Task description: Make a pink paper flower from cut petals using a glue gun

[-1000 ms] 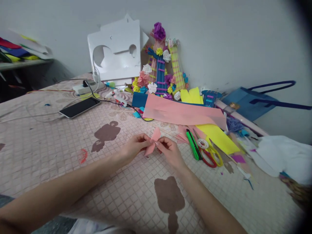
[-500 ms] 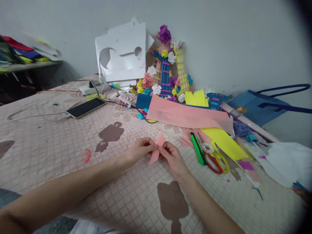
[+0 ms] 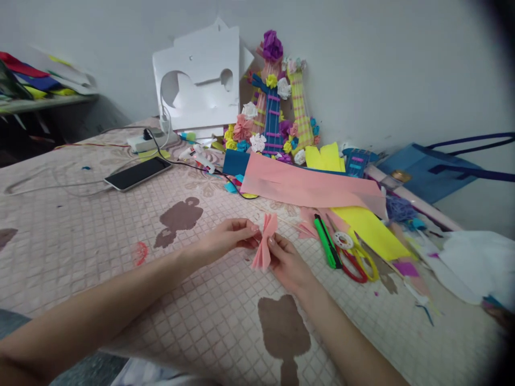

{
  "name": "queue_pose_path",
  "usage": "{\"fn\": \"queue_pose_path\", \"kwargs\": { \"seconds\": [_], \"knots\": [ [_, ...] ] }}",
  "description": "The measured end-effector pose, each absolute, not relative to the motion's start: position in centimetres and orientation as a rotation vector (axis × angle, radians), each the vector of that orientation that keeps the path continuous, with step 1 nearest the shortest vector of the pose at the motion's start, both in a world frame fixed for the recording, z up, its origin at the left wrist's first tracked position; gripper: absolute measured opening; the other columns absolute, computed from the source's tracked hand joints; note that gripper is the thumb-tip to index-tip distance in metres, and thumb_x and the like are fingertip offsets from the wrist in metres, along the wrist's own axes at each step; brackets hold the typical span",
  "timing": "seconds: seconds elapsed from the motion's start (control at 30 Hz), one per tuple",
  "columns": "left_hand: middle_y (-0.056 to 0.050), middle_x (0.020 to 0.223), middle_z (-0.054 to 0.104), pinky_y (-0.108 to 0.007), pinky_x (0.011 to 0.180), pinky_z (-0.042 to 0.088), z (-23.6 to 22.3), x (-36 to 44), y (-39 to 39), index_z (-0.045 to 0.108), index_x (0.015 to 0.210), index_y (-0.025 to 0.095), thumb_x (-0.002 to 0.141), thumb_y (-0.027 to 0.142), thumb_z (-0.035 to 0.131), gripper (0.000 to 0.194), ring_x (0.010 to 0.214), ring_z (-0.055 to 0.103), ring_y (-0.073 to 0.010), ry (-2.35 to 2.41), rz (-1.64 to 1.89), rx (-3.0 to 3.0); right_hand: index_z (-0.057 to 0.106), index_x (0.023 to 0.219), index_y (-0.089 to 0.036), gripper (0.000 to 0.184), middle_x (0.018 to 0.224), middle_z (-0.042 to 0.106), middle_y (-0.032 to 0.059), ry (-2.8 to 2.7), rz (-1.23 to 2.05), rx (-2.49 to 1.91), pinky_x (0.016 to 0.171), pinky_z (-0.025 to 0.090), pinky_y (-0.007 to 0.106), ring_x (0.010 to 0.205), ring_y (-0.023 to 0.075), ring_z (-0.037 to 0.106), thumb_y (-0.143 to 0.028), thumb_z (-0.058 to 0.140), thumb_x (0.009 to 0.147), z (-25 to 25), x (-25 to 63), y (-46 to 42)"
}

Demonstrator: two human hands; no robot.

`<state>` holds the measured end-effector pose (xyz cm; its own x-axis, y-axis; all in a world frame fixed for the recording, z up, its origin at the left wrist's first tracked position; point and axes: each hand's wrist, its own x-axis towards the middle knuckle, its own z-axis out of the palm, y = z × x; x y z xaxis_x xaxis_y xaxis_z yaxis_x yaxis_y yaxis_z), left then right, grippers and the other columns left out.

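So the right hand (image 3: 290,264) has the folded pink paper (image 3: 264,251) pinched at its middle, thumb against fingers, pleats fanning out at both ends. It's all to the left of the green cutter (image 3: 326,241). Left hand (image 3: 231,235) is further left of the cutter, fingertips right by the paper (honestly can't tell if they're pinching anything). Red-handled scissors (image 3: 359,277) sit just right of the cutter, big pink sheet (image 3: 309,185) behind it.

The person's bare left forearm (image 3: 132,292) slants forward and inward; I see the right forearm (image 3: 341,327) angle in opposite. The left hand (image 3: 233,236) curls loosely, thumb extended. Close beside it, the right hand (image 3: 287,260) pinches, fingers (image 3: 284,242) bent.
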<state>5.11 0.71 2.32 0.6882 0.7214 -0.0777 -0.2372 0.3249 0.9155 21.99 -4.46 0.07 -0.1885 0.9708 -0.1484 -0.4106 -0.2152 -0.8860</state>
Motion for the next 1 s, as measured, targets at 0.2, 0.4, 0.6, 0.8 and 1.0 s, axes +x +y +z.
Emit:
{"fn": "queue_pose_path", "kwargs": {
  "seconds": [0.2, 0.4, 0.6, 0.8, 1.0],
  "knots": [
    [-0.002, 0.076, 0.064, -0.027, 0.070, 0.048, 3.1, 4.9, 0.4, 0.059, 0.081, 0.011, 0.077, 0.029, 0.070, 0.021, 0.071, 0.061, -0.0118, 0.552, 0.660, 1.177, 0.063, 0.073, -0.019, 0.023, 0.061, 0.055, -0.0042, -0.804, 1.714, -0.879, 0.052, 0.036, 0.021, 0.053, 0.0069, 0.044, -0.040, 0.072, 0.073, -0.1, 22.1, -4.4],
    [-0.003, 0.079, 0.064, -0.023, 0.064, 0.047, 2.8, 4.9, 0.4, 0.060, 0.084, 0.010, 0.073, 0.026, 0.072, 0.023, 0.068, 0.059, -0.0102, 0.554, 0.648, 1.234, 0.065, 0.080, -0.019, 0.021, 0.070, 0.061, -0.0030, -0.782, 1.744, -0.846, 0.055, 0.042, 0.022, 0.057, 0.0077, 0.052, -0.038, 0.071, 0.075, -0.6, 22.1, -4.4],
    [-0.004, 0.082, 0.065, -0.023, 0.067, 0.047, 2.7, 4.9, 0.5, 0.062, 0.087, 0.010, 0.076, 0.027, 0.070, 0.023, 0.072, 0.060, -0.0104, 0.511, 0.658, 1.279, 0.066, 0.080, -0.020, 0.018, 0.072, 0.063, -0.0033, -0.725, 1.779, -0.806, 0.060, 0.047, 0.021, 0.063, 0.0081, 0.057, -0.036, 0.073, 0.074, -0.7, 22.3, -4.3],
    [-0.005, 0.082, 0.064, -0.024, 0.066, 0.048, 3.3, 5.0, 0.1, 0.061, 0.087, 0.010, 0.078, 0.029, 0.067, 0.022, 0.072, 0.060, -0.0117, 0.555, 0.682, 1.375, 0.067, 0.083, -0.021, 0.015, 0.073, 0.065, -0.0028, -0.751, 1.763, -0.784, 0.061, 0.048, 0.021, 0.063, 0.0083, 0.058, -0.034, 0.070, 0.077, -0.7, 22.4, -4.3],
    [-0.005, 0.084, 0.064, -0.025, 0.068, 0.048, 3.1, 5.0, 0.0, 0.060, 0.086, 0.010, 0.078, 0.028, 0.065, 0.020, 0.074, 0.060, -0.0122, 0.619, 0.699, 1.418, 0.065, 0.080, -0.021, 0.018, 0.071, 0.062, -0.0031, -0.773, 1.739, -0.828, 0.057, 0.045, 0.021, 0.060, 0.0085, 0.054, -0.037, 0.072, 0.074, -1.0, 22.3, -4.2]
  ]
}}
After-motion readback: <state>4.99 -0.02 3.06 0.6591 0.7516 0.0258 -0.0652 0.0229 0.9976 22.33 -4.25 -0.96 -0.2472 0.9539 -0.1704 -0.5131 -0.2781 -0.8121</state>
